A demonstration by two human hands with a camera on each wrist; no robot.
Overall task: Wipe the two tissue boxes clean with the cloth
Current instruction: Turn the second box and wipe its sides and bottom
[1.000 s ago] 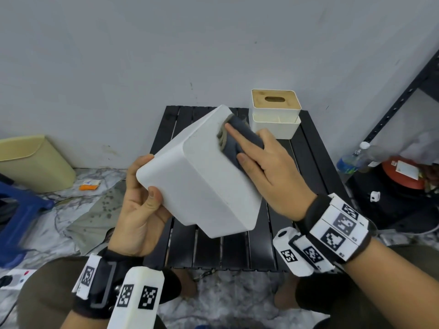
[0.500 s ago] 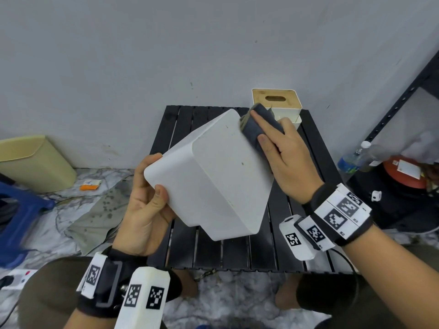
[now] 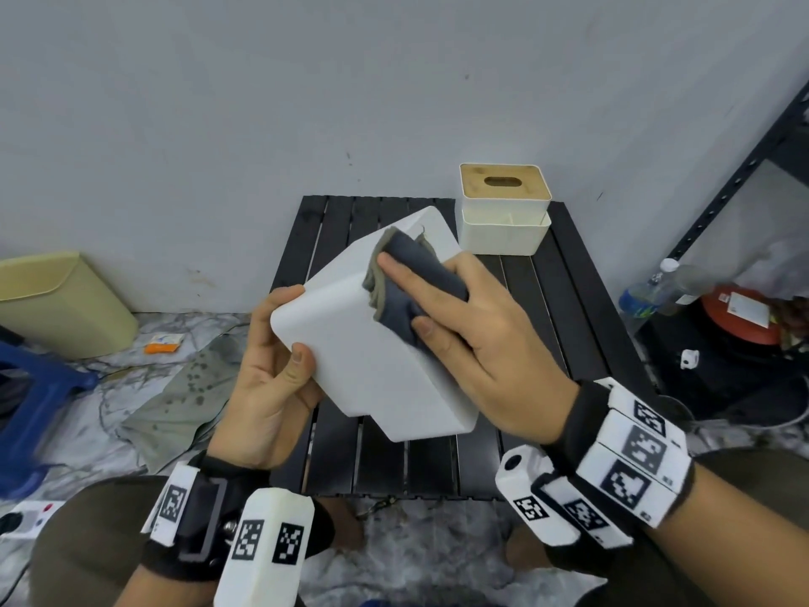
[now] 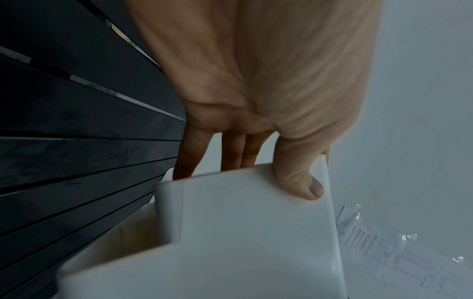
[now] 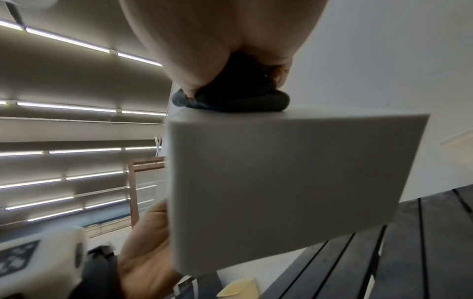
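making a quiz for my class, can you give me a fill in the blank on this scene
The left hand holds the white box off the black ____.
The right hand holds a dark ____ against it.
The second box stands there with a slot in its ____ lid.
Missing: table; cloth; wooden

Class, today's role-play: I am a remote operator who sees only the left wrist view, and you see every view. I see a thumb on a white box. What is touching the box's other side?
Observer: The right hand holds a dark cloth against the upward-facing side of the white tissue box.
Operator: Where is the second box?
Observer: The second tissue box stands upright at the far right of the black slatted table, wooden lid on, with neither hand touching it.
Operator: Is my box on the table?
Observer: No, the left hand holds it tilted above the slats.
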